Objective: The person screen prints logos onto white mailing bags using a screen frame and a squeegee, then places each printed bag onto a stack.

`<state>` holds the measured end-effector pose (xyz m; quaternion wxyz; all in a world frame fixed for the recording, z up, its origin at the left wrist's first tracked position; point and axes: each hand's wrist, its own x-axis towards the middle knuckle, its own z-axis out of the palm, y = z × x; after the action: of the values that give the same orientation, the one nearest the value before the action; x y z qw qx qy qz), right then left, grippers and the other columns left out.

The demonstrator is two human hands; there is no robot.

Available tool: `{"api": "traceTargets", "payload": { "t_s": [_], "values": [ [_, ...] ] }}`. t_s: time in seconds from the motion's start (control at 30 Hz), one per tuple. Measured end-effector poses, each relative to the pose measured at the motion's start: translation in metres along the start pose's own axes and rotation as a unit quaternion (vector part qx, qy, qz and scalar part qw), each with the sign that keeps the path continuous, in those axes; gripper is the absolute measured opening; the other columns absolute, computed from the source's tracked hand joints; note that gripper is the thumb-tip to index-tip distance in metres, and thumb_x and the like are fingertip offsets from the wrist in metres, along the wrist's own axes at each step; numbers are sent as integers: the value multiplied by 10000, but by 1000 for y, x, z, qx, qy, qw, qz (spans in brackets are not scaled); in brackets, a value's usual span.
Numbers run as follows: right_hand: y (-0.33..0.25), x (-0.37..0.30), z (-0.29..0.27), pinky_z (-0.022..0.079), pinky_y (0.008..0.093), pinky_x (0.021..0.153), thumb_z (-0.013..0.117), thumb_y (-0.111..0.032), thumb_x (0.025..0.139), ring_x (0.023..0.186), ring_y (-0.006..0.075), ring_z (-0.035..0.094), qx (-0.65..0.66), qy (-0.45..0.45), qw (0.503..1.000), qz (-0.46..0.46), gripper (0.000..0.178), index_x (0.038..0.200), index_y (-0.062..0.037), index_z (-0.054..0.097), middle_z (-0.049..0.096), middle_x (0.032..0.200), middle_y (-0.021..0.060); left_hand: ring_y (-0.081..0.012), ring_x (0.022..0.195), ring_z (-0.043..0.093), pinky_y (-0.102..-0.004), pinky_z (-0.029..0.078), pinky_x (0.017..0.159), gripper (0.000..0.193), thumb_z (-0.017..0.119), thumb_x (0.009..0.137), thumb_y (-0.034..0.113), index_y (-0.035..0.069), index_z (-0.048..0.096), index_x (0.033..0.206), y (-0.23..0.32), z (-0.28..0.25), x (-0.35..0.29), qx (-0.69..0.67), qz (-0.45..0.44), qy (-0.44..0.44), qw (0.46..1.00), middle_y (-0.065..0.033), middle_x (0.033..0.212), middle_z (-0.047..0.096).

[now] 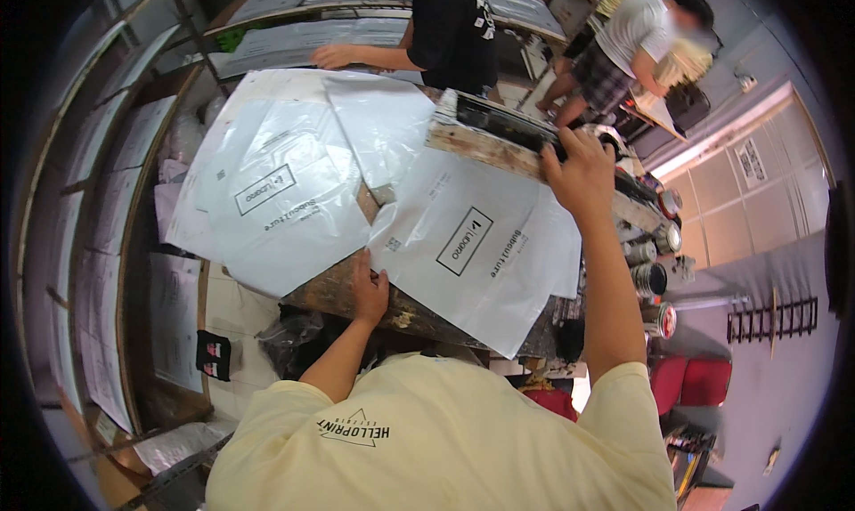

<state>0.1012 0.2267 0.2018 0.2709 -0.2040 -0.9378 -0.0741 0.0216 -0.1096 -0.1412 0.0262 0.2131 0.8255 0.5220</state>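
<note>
My right hand (581,174) grips the near end of a wooden screen-printing frame (485,141), whose inside is dark with ink. The frame stands tilted over the far edge of a white plastic bag (508,235) with black print, which lies flat on the worktable. My left hand (369,290) rests at that bag's left edge, fingers stretched and thumb apart, on the table's near side. To its left, a second printed white plastic bag (289,186) lies on a spread of similar bags. What the frame's far side touches is hidden.
Racks with white bags laid flat (116,217) stand at the left, with more shelves behind. Ink cans (653,279) line the table's right side. Two people work beyond the table, one in a black shirt (452,35) close to it. A red chair (704,382) sits lower right.
</note>
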Motion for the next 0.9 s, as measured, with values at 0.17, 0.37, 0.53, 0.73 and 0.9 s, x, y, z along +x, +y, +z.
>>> {"api": "traceTargets", "payload": {
  "t_s": [0.17, 0.37, 0.53, 0.73, 0.9],
  "values": [
    [3, -1, 7, 417, 503, 938, 671, -344, 892, 1024, 313, 632, 6, 32, 999, -9, 326, 1049, -59, 691, 681, 997, 103, -305, 1089, 637, -341, 550, 856, 647, 609, 900, -44, -25, 424, 1519, 2, -1, -2, -48, -38, -11, 998, -248, 1503, 448],
    [1, 1, 4, 403, 574, 1030, 660, -342, 908, 1096, 317, 626, -11, -21, 1000, 20, 400, 1188, -58, 690, 687, 1125, 111, -238, 983, 638, -311, 550, 802, 677, 624, 878, -29, 19, 440, 1527, 52, -24, 23, -72, 9, -35, 997, -225, 1516, 443],
    [4, 2, 4, 395, 601, 1048, 660, -342, 911, 1108, 327, 624, -4, -26, 999, 21, 412, 1194, -45, 683, 690, 1133, 125, -184, 896, 635, -301, 546, 760, 690, 653, 844, -11, 49, 477, 1508, 66, -37, 49, -43, 53, -20, 997, -183, 1454, 512],
    [1, 5, 1, 387, 568, 1053, 659, -334, 911, 1101, 323, 624, -3, -43, 999, 22, 390, 1160, -34, 678, 693, 1137, 122, -156, 819, 630, -301, 548, 729, 683, 653, 763, -23, 40, 542, 1434, 52, -99, 82, -34, -32, 13, 999, -132, 1366, 578],
    [6, 3, 9, 402, 532, 971, 638, -328, 915, 1072, 326, 615, -30, 4, 999, -8, 373, 1145, -37, 677, 685, 1104, 121, -177, 815, 620, -289, 533, 716, 680, 657, 746, -20, 18, 545, 1416, -8, -152, 122, -21, 48, 79, 996, -127, 1347, 589]
  ]
}}
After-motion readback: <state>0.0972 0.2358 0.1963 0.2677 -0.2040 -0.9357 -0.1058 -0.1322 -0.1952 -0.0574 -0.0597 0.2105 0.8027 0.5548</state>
